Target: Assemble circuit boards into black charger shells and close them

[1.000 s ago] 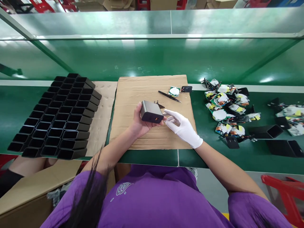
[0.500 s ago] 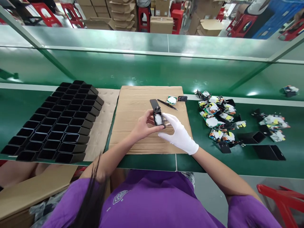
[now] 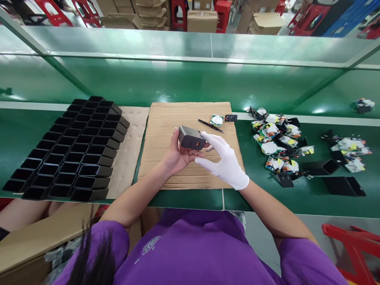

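A dark grey charger case [image 3: 189, 138] with a small orange port on its near face is held over the cardboard sheet. My bare left hand [image 3: 179, 157] grips it from the left and below, fingers under it. My right hand [image 3: 224, 161], in a white glove, is beside its right end with thumb and fingers spread; the fingertips reach the case edge, and whether they press on it I cannot tell. Beyond my hands lie black tweezers [image 3: 211, 126], a green-edged circuit board [image 3: 217, 120] with a white pad and a small black end cap [image 3: 230, 118].
Rows of open black housings [image 3: 74, 148] fill the left side. A heap of circuit assemblies [image 3: 276, 138] lies on the right, with two loose black housings [image 3: 344, 186] near it. The cardboard sheet [image 3: 157, 166] covers the middle of the green bench. A red stool [image 3: 353, 245] stands at lower right.
The charger case has been turned: its open inside with the white part showed before, and now its closed outer face with the port shows. My right hand stays close on its right side.
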`<state>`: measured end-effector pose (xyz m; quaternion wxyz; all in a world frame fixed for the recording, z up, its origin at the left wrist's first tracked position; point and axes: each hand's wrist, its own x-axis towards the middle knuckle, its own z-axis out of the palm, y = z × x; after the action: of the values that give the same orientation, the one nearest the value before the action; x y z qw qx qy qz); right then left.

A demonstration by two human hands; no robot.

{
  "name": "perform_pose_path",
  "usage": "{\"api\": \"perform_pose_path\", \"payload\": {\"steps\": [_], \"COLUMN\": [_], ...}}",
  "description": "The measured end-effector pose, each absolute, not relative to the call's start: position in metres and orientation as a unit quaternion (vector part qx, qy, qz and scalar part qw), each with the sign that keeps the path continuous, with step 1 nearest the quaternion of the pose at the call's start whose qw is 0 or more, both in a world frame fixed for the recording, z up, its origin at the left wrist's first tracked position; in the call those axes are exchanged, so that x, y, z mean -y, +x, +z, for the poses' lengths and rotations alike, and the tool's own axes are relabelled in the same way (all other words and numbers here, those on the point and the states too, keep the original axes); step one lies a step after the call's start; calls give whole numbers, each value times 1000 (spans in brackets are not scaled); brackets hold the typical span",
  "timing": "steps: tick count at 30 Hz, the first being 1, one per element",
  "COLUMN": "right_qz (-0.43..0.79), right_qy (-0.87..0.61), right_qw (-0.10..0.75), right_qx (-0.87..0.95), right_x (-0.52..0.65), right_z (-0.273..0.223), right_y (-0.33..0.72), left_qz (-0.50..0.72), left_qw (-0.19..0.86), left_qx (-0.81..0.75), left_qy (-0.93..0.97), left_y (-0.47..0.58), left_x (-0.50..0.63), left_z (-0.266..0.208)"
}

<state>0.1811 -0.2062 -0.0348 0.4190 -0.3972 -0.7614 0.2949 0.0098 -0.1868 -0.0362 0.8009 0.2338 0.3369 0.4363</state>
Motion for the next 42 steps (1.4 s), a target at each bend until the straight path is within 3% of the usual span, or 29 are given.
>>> {"api": "perform_pose_path", "payload": {"steps": [6,17,23,28,32,37,42], "right_qz": [298,363,308,308,356,327,276], "right_qy": [-386,-402,-418,-423,-415,-450,-550], "right_qw": [429,417,403,370,346,339,333], "right_qx": [761,730,754,768,762,759,714], "right_x": [208,209,207,193,179,136,21], "right_z": [-41,-46,-44,-50,-49,-43,-38], "right_y": [183,185,190,191,187,171,146], "left_qz": [406,434,505,479,469,497,501], "left_qw": [819,760,609,475,496,569,526], "left_qx": [-362,-368,-395,-454,-454,-442,-508], "left_qy": [183,315,467,583,572,483,463], "left_y": [14,14,10,8,5,-3,-15], "left_x": [190,191,190,192,187,169,153], "left_z": [-31,-53,-60,-62,-67,-77,-82]}}
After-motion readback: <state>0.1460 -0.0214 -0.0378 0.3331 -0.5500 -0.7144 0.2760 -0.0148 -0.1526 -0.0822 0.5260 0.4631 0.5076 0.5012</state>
